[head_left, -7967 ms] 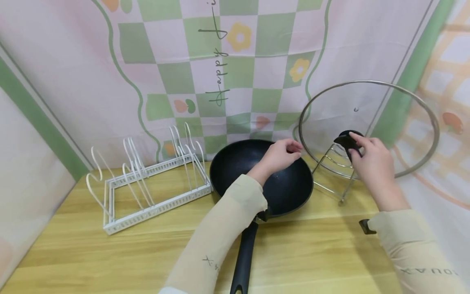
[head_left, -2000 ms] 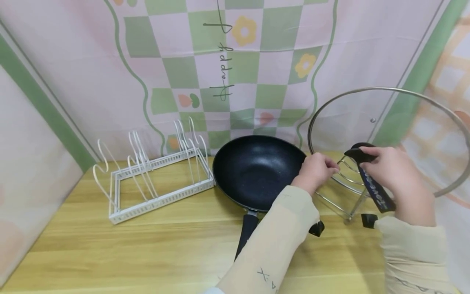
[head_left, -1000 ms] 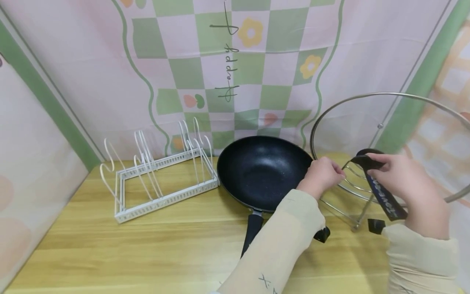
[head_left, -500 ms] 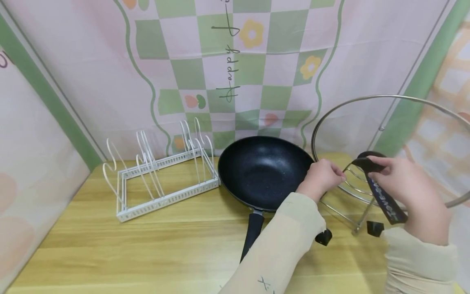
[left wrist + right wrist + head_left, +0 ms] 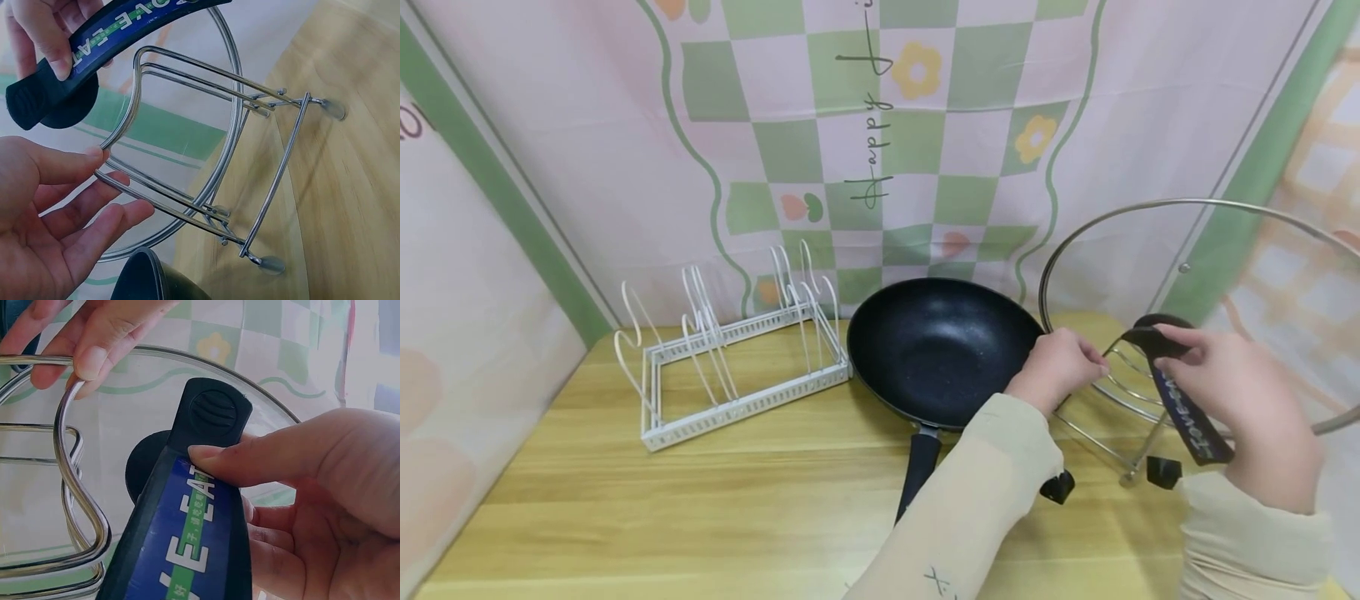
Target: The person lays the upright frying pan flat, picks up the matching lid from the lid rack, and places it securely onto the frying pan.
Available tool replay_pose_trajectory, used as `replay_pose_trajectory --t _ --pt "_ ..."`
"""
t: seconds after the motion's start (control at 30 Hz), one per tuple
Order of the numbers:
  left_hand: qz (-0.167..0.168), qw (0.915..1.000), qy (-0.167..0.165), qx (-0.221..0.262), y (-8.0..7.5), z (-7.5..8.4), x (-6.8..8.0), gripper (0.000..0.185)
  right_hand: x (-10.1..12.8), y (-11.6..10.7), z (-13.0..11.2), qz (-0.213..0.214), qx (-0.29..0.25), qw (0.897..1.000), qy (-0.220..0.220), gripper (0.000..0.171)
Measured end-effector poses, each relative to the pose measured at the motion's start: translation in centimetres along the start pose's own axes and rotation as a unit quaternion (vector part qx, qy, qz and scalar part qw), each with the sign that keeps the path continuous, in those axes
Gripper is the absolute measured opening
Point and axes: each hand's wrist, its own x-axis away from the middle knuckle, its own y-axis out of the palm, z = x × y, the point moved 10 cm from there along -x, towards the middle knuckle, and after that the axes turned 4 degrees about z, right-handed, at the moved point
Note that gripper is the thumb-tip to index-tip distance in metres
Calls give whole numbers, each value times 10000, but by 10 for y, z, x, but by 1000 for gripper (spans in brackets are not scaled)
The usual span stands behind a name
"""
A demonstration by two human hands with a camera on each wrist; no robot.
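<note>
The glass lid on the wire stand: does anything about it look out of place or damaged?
Nothing looks damaged. The glass lid stands on edge in the wire stand, as such stands hold lids. The right hand grips its black handle; the left hand pinches the stand's wire. No cracks or spills show.

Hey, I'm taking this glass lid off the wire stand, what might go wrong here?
The big glass lid stands nearly upright, and your right hand holds only its black handle, so it may swing or slip. The wire stand looks light; your left hand grips one loop, so it might tip. The pan sits close beside it.
</note>
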Motion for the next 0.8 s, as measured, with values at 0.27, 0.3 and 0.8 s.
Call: replay_pose_trajectory --t 0.27,0.3,0.8 --pt "-223 9994 -143 201 2 -5 -1 12 4 3 0 -37 -42 10000 -31 52" --pt "-269 9993 -160 211 2 -6 -2 11 4 3 0 -32 -63 10000 -38 52" --pt "-784 9875 -689 1180 12 -16 -8 9 8 1 1 236 -177 9995 86 51"
